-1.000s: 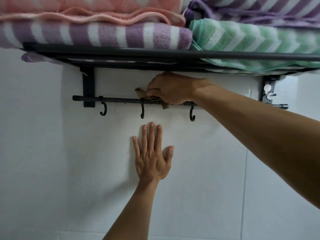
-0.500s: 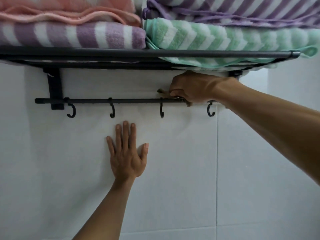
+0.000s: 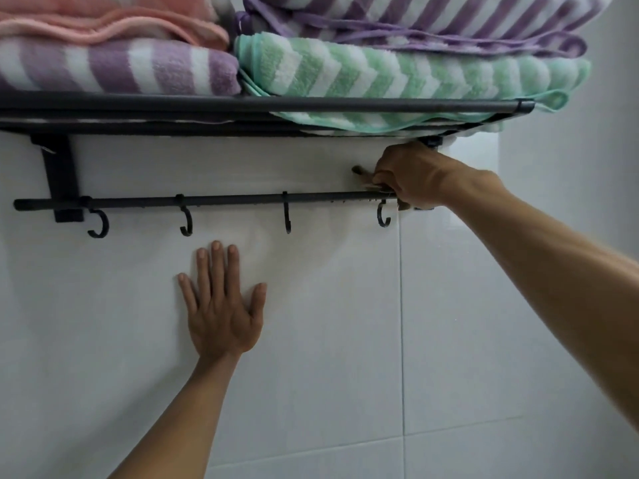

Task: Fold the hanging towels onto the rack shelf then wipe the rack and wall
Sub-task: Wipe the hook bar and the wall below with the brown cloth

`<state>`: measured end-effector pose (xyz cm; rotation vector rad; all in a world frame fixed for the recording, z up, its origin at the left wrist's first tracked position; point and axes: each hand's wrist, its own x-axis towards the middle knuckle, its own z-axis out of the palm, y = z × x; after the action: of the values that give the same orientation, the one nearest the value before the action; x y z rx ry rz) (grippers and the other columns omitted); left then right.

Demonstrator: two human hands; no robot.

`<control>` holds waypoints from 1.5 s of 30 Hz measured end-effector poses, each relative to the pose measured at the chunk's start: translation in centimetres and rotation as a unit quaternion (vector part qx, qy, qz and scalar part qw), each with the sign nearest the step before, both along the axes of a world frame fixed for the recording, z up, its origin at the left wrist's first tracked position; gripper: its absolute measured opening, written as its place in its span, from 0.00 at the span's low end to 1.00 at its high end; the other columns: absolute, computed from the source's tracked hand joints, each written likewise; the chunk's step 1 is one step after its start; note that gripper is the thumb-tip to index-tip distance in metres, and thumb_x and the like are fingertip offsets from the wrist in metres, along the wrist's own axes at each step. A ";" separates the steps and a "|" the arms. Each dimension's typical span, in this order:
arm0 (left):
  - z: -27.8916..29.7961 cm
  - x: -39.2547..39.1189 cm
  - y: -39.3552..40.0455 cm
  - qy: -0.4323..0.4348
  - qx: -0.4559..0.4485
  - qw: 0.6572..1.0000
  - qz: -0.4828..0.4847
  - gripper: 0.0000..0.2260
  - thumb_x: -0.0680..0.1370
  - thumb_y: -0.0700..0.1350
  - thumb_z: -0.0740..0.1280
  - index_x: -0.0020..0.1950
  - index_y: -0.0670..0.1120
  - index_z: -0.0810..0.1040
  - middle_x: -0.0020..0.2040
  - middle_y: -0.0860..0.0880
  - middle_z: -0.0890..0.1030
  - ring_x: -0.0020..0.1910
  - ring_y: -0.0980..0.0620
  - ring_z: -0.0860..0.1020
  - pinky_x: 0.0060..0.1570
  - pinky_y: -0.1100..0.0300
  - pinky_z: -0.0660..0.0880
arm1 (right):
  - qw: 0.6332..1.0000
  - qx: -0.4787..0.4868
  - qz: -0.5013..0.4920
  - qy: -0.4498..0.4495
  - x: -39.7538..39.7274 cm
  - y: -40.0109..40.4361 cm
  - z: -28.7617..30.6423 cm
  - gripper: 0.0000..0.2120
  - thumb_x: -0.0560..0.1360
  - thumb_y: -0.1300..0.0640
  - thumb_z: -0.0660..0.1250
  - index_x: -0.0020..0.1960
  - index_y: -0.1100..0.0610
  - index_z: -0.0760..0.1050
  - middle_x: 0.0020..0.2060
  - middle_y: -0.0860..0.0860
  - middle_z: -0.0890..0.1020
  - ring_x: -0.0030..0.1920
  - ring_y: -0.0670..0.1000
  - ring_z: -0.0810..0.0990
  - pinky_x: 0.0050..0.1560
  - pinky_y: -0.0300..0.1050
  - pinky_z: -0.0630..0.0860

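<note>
Right hand (image 3: 409, 176) slid rightward along rail (image 3: 207, 201), cloth (image 3: 361, 172) gripped.

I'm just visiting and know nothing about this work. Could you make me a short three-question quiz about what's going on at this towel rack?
1. True or false: the left hand lies flat on the wall.
2. What does the right hand hold against the bar? A) a sponge B) a small cloth C) a spray bottle
3. How many hooks can be seen hanging from the bar?

Key
1. True; its fingers are straight, and it sits below the bar.
2. B; only a bit of the cloth shows beside the fingers.
3. Four.
</note>
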<state>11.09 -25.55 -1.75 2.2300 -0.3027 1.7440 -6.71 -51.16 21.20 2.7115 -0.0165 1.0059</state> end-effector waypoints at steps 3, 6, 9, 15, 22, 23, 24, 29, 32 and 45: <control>0.0 0.1 -0.1 0.002 -0.007 1.000 -0.020 0.34 0.81 0.60 0.53 0.83 0.45 0.50 0.83 0.45 0.49 0.82 0.44 0.47 0.77 0.35 0.47 | 0.982 0.067 0.071 -0.160 0.5 -1.9 -2.4 0.14 0.85 0.57 0.58 0.51 0.64 0.79 0.49 0.58 0.77 0.48 0.62 0.80 0.45 0.50 0.76; -0.1 0.2 -0.2 0.010 -0.010 0.999 -0.031 0.34 0.81 0.61 0.51 0.83 0.47 0.48 0.84 0.46 0.47 0.82 0.45 0.45 0.77 0.34 0.46 | 0.897 0.181 0.213 -0.344 0.0 -1.2 -6.6 0.13 0.84 0.61 0.59 0.52 0.66 0.80 0.53 0.58 0.78 0.41 0.42 0.81 0.43 0.37 0.79; -0.1 0.1 -0.1 0.000 -0.010 0.999 -0.038 0.35 0.81 0.62 0.51 0.83 0.46 0.49 0.83 0.46 0.48 0.82 0.45 0.46 0.77 0.35 0.45 | 0.795 0.302 0.239 -0.469 0.4 0.8 -9.9 0.13 0.84 0.60 0.60 0.57 0.65 0.80 0.62 0.54 0.77 0.48 0.32 0.75 0.51 0.20 0.65; -0.1 0.2 -0.1 -0.008 -0.012 0.999 -0.038 0.35 0.81 0.61 0.52 0.83 0.45 0.50 0.83 0.45 0.48 0.82 0.44 0.46 0.77 0.35 0.45 | 0.455 0.728 0.322 -0.400 1.0 4.4 -12.1 0.13 0.84 0.53 0.53 0.45 0.54 0.71 0.33 0.57 0.82 0.30 0.56 0.75 0.31 0.42 0.72; -0.1 0.2 0.1 -0.011 -0.013 0.999 -0.030 0.35 0.81 0.61 0.52 0.83 0.45 0.50 0.83 0.45 0.49 0.82 0.44 0.46 0.77 0.34 0.46 | 0.171 0.838 0.405 -0.324 0.0 5.4 -9.6 0.18 0.74 0.71 0.46 0.30 0.56 0.60 0.18 0.52 0.62 0.18 0.51 0.60 0.26 0.38 0.70; -0.1 0.2 0.1 -0.011 -0.012 0.999 -0.029 0.35 0.81 0.61 0.52 0.83 0.45 0.50 0.83 0.45 0.49 0.82 0.44 0.46 0.77 0.34 0.46 | 0.172 0.837 0.409 -0.322 0.3 5.1 -9.3 0.18 0.73 0.71 0.46 0.29 0.56 0.61 0.19 0.51 0.60 0.19 0.51 0.59 0.28 0.40 0.71; 0.0 0.2 0.0 -0.012 -0.012 0.999 -0.028 0.35 0.81 0.61 0.53 0.83 0.45 0.50 0.83 0.45 0.49 0.82 0.44 0.46 0.77 0.35 0.46 | 0.170 0.838 0.412 -0.315 0.4 4.8 -9.0 0.18 0.73 0.71 0.46 0.29 0.55 0.61 0.20 0.51 0.60 0.21 0.50 0.57 0.29 0.41 0.72; -0.1 0.1 -0.2 -0.009 -0.013 0.999 -0.031 0.34 0.81 0.61 0.52 0.83 0.46 0.49 0.83 0.46 0.48 0.82 0.45 0.45 0.77 0.35 0.45 | 0.203 0.835 0.423 -0.288 -0.5 4.8 -7.2 0.18 0.73 0.75 0.44 0.31 0.59 0.62 0.16 0.52 0.63 0.14 0.50 0.60 0.22 0.45 0.76; 0.0 0.3 0.0 -0.013 -0.014 1.000 -0.025 0.34 0.81 0.61 0.53 0.83 0.45 0.50 0.83 0.45 0.49 0.82 0.45 0.46 0.77 0.36 0.45 | 0.212 0.826 0.427 -0.299 -1.1 4.8 -6.9 0.18 0.72 0.77 0.45 0.31 0.60 0.63 0.19 0.54 0.64 0.14 0.50 0.61 0.21 0.42 0.74; 0.0 0.2 -0.1 -0.005 -0.020 1.000 -0.022 0.34 0.81 0.61 0.52 0.83 0.45 0.50 0.83 0.46 0.49 0.82 0.45 0.46 0.77 0.35 0.46 | 0.148 0.850 0.464 -0.203 0.1 1.1 -8.1 0.14 0.62 0.76 0.51 0.39 0.60 0.68 0.32 0.54 0.70 0.19 0.50 0.71 0.23 0.38 0.73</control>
<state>11.26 -25.64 -1.71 2.1710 -0.3148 1.7249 -6.64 -50.07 13.12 -0.3607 -0.2297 -0.5990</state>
